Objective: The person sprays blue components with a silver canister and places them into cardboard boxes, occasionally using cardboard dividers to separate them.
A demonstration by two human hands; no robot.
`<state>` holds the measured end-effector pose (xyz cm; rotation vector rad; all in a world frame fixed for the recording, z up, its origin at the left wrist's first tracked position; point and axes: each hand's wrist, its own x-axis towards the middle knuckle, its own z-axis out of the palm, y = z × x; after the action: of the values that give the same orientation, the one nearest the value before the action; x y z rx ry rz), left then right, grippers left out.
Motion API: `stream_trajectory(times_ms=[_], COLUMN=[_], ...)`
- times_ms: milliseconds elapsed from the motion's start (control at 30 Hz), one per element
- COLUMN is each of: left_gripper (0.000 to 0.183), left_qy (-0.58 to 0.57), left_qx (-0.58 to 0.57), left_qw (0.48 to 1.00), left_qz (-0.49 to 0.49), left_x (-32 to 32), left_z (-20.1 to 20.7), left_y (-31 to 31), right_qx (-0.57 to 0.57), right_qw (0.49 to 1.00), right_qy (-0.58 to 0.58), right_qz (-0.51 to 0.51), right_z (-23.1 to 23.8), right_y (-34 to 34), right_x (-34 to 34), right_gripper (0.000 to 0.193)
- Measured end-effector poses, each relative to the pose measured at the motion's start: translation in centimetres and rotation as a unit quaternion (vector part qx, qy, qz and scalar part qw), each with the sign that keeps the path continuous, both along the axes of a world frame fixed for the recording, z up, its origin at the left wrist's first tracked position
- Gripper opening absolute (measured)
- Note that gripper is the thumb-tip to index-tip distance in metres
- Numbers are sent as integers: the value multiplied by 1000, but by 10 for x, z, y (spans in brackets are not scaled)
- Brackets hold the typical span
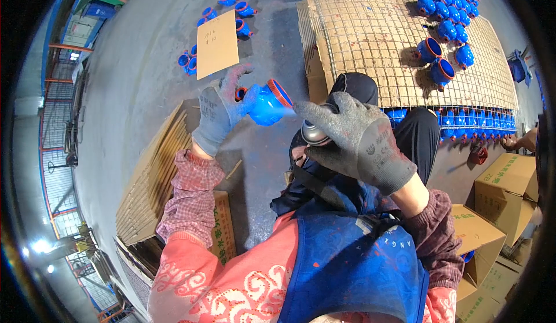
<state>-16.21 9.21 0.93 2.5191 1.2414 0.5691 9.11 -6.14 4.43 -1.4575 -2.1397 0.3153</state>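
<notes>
My left hand (215, 113), in a grey glove smudged with red and blue, grips a round blue housing (265, 107) by its side. The housing is tilted, with a wide red-rimmed mouth and a smaller red-rimmed opening near my fingers. My right hand (373, 140), gloved in grey too, is wrapped round a spray can (315, 133), its index finger on top at the nozzle. A faint blue mist hangs between the nozzle and the housing. The can's lower part is hidden by my hand and legs.
A wire mesh rack (370, 39) over cardboard carries many blue housings (442, 71). More housings lie on the floor beside a cardboard sheet (217, 44). Flattened cartons (153, 178) lean at my left; open cardboard boxes (478, 239) stand at my right, near another person's hand (511, 143).
</notes>
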Motion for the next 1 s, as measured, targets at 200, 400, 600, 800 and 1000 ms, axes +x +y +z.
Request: stream_trajectory(times_ms=[200,400,600,800,1000], left_gripper=[49,56,54,52,40], left_qy=[-27,-69,38,-214,-168], left_qx=[8,-16,-50,-110,-57], left_qw=[998,993,994,968,980], left_qz=[-61,-91,-95,-71,-93], left_x=[0,-16,2,-9,111], left_z=[-2,-16,8,-43,19], left_y=[-7,-9,-7,8,-21], right_qx=[2,9,1,99,185], right_qw=[998,1000,997,973,856], right_qy=[36,9,33,11,74], right_qz=[-59,-14,-71,-208,-477], right_z=[2,2,1,-2,-1], right_y=[3,-4,0,-47,-165], right_x=[6,-2,10,77,156], right_gripper=[64,66,60,56,73])
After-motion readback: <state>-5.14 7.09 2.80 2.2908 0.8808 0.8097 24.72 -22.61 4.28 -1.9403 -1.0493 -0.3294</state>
